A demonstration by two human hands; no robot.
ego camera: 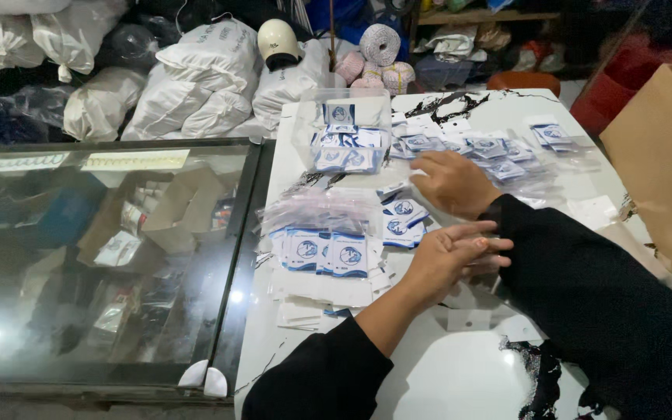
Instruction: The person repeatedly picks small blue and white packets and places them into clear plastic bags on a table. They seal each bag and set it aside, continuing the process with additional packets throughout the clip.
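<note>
1. Hands over white marble-patterned table (460, 373) — left hand (449, 257) flat, fingers pressed together, just beside small blue-and-white packets in clear sleeves (328, 250).
2. Right hand (454, 183) curled, fingertips on scattered packets (499, 152) — grip unclear.
3. Clear plastic tub (344, 132) stands behind.

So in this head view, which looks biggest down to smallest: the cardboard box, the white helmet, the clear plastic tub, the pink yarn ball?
1. Cardboard box, though it is cut off by the frame and nearer the camera.
2. Clear plastic tub.
3. White helmet.
4. Pink yarn ball.
The helmet and yarn sit farther back, so true sizes are unsure.

small blue-and-white packets (400, 218), flat, loosely piled on white table (445, 373)
</note>
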